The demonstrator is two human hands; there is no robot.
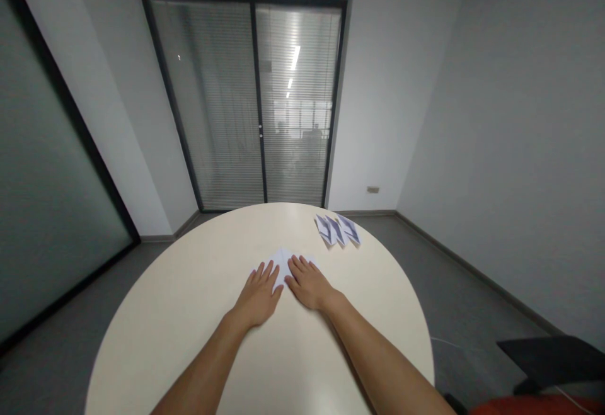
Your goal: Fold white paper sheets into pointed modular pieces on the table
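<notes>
A sheet of white paper (282,265) lies on the round cream table (189,314), with a pointed edge showing at its far side. My left hand (259,295) rests flat on the paper's left part, fingers spread. On the right part lies my right hand (309,284), also flat with its fingers stretched out. Both palms cover much of the paper, so its full shape is hidden. The two thumbs point toward each other, a small gap between them.
Several folded paper pieces (338,230) overlap in a row near the table's far right edge. A chair with a black armrest (553,358) and red seat (534,405) stands at the lower right. Beyond the table is a glass door (217,113) with blinds.
</notes>
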